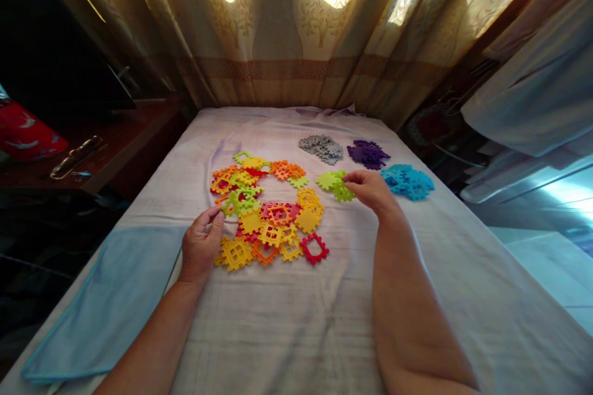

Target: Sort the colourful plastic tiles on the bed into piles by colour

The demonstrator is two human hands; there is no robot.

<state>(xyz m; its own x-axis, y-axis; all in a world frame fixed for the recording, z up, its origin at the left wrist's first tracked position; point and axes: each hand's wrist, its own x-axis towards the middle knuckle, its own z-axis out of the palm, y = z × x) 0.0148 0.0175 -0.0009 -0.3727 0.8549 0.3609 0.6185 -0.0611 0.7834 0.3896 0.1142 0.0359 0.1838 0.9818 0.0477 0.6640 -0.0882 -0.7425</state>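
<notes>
A mixed heap of toothed plastic building tiles in yellow, orange, red and lime green lies on the bed sheet. At its left side my left hand (202,243) pinches the edge of a lime green tile (241,201). My right hand (369,190), fingers pressed together, grips a lime green tile at the right edge of a small lime green pile (332,181). A red open-frame tile (314,249) sits at the heap's near right corner, beside yellow tiles (290,248). An orange tile (279,215) rests on red ones in the middle.
Sorted piles of grey tiles (321,148), purple tiles (369,154) and blue tiles (407,182) lie behind and right of my right hand. A light blue cloth (106,302) covers the sheet (287,333) at left. Curtains (278,31) hang beyond the far edge.
</notes>
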